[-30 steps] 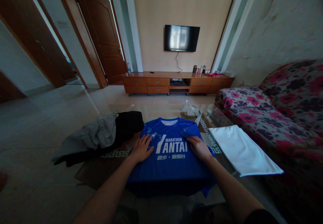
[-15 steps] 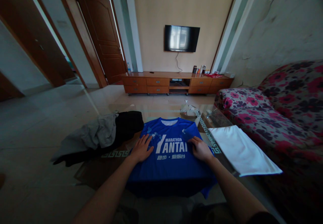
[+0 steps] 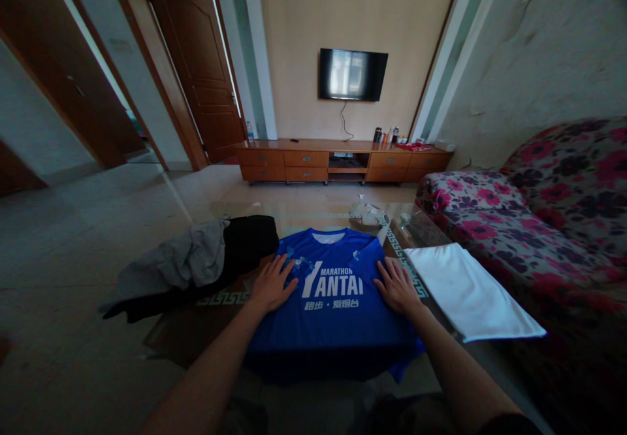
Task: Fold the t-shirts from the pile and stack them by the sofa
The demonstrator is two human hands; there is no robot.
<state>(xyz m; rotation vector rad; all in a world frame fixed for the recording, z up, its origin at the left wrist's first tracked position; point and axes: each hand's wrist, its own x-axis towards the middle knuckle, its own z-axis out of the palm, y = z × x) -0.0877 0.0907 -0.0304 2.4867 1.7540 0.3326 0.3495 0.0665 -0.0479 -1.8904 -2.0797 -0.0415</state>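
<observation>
A blue T-shirt (image 3: pixel 337 324) with white "MARATHON YANTAI" lettering lies front side up on a glass coffee table (image 3: pixel 294 211), its collar pointing away from me. The lower part of the shirt drapes over the table's near edge. My left hand (image 3: pixel 272 283) rests flat on the shirt's left side, fingers spread. On the right side, my right hand (image 3: pixel 398 285) also lies flat with its fingers apart, touching the cloth near the end of the lettering. Both hands press on the fabric without gripping it.
Left of the shirt lies a heap of grey and black clothing (image 3: pixel 196 258). A folded white cloth (image 3: pixel 473 288) is at the right, beside a flowered sofa (image 3: pixel 490 219). Crumpled clear plastic (image 3: pixel 366 213) sits farther back. Beyond stands a low wooden cabinet (image 3: pixel 306 159) under a television (image 3: pixel 353 74).
My right hand has moved slightly right and its curled fingers have spread flat, letting the shirt's folded right part lie down. My left hand has hardly moved.
</observation>
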